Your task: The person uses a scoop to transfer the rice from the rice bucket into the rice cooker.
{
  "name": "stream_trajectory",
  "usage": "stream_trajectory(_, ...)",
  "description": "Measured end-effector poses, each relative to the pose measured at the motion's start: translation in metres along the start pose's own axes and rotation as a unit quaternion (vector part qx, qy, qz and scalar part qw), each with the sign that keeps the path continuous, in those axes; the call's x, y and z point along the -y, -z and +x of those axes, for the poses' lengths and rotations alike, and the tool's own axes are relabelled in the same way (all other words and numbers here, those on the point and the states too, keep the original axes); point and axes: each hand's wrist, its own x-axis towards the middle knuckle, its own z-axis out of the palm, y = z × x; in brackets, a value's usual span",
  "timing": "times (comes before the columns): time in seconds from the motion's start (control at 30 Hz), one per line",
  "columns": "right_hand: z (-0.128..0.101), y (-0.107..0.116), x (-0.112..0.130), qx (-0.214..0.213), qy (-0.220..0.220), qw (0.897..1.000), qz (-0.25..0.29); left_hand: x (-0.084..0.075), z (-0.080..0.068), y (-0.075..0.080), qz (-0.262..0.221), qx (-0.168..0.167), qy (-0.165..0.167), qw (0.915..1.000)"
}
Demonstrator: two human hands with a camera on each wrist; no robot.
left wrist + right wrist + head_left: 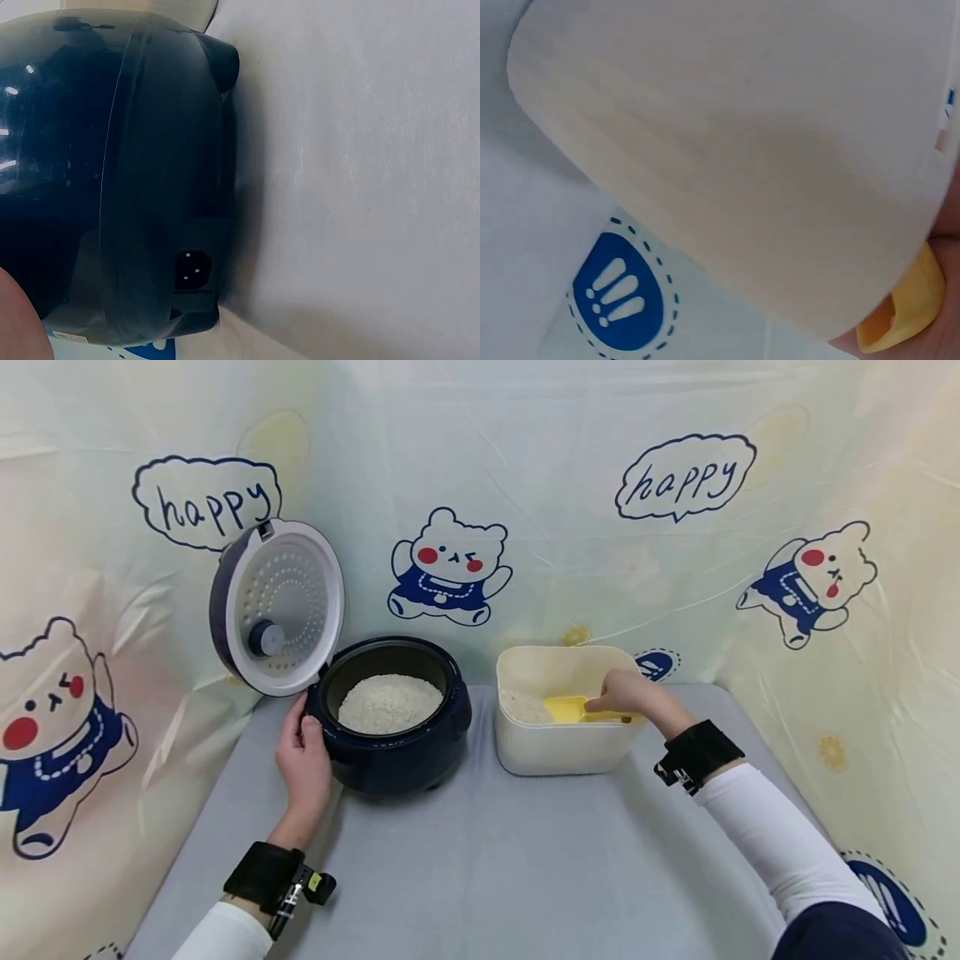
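At centre right, the right hand (626, 695) pinches the light, stiff yellow scoop (572, 708) by its handle, while the left hand (303, 764), fingers seemingly relaxed, rests against the rice cooker (390, 752).

The left hand (303, 760) is seen in the lower left of the head view, with the forearm reaching up from the bottom edge. A white sleeve covers the arm, and a black strap is worn at the wrist. The fingers are held straight and close together, pointing toward the top of the frame. The right hand (626, 695) is seen right of centre, its forearm extended diagonally from the lower right corner, clad in a white sleeve with a black wrist strap. Its fingers are curled downward in a pinch. The two hands are kept well apart.
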Motion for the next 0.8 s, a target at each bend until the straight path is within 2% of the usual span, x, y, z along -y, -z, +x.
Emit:
stream_trajectory(0.27, 0.012, -0.007, -0.010, 0.016, 0.019, 0.999, 0.027, 0.003, -0.002, 0.002, 0.007, -0.003, 0.005, 1.0000)
stream_trajectory(0.53, 0.020, -0.018, -0.024, 0.047, 0.010, 0.995, 0.090, 0.006, -0.003, 0.000, 0.001, 0.004, 0.005, 1.0000)
stream_trajectory(0.8, 0.024, -0.014, -0.026, 0.056, 0.022, 0.994, 0.097, -0.035, -0.014, 0.001, -0.008, 0.012, 0.005, 0.9999)
